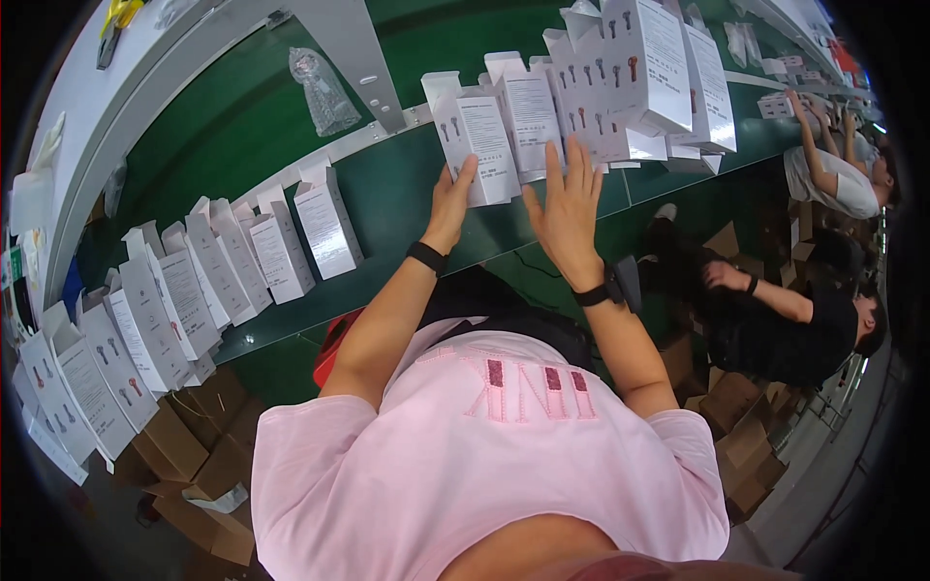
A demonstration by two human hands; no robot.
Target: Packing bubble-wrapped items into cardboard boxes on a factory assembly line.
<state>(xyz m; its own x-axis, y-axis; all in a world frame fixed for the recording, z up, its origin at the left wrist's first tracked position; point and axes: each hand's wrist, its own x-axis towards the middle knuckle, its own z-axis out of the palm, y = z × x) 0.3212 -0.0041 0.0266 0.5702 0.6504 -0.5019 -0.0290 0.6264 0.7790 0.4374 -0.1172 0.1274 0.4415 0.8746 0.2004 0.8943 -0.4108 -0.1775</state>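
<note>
Several tall white cartons with printed pictures of small handheld devices stand on the green work table. My left hand (452,205) is at the lower left corner of the nearest carton (487,140), its thumb on the front face and its fingers along the left side. That carton leans slightly, and its top flaps stand up. My right hand (568,215) is open, fingers stretched out, at the bottom of the second carton (534,116), just right of the first. Whether those fingertips press on it, I cannot tell. Dark bands circle both my wrists.
More white cartons (174,295) line the table's left side; one carton (327,228) stands at that row's right end. Larger cartons (664,68) crowd the right. A clear plastic bag (325,92) lies beyond the rail. Co-workers (775,320) are at right. Brown boxes (184,445) sit below.
</note>
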